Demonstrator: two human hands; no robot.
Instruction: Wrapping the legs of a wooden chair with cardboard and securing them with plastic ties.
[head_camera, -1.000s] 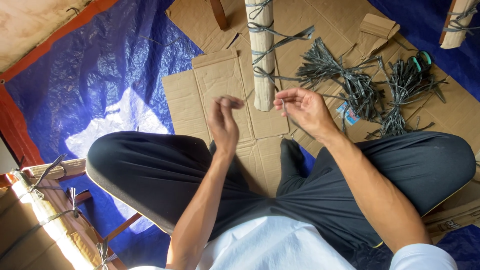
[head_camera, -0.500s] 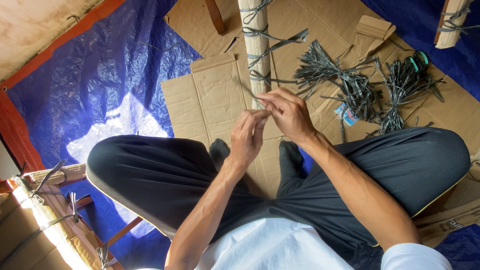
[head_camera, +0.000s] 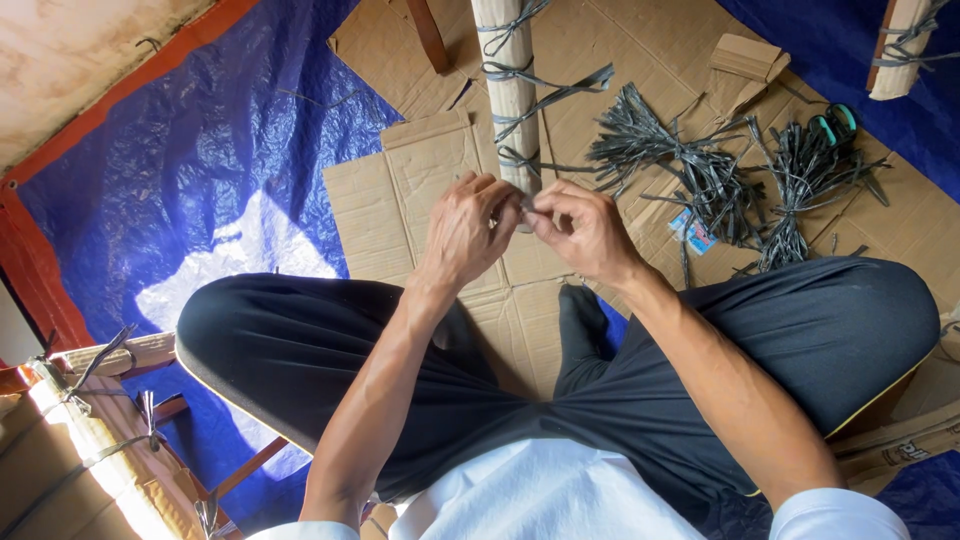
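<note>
Over flattened cardboard (head_camera: 430, 190), left hand (head_camera: 465, 228) and right hand (head_camera: 585, 232) pinch a grey strap (head_camera: 524, 205) between both fingertip grips

Both hands (head_camera: 525, 225) at wrapped pole (head_camera: 508, 95), perhaps tying.

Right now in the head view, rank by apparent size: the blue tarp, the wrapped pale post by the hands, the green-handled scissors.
1. Blue plastic tarp, largest.
2. Pale paper-wrapped post tied with grey straps.
3. Green-handled scissors, smallest, partly hidden.

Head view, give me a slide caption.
Both hands, left hand and right hand, pinch a grey strip beside a wrapped post.
</note>
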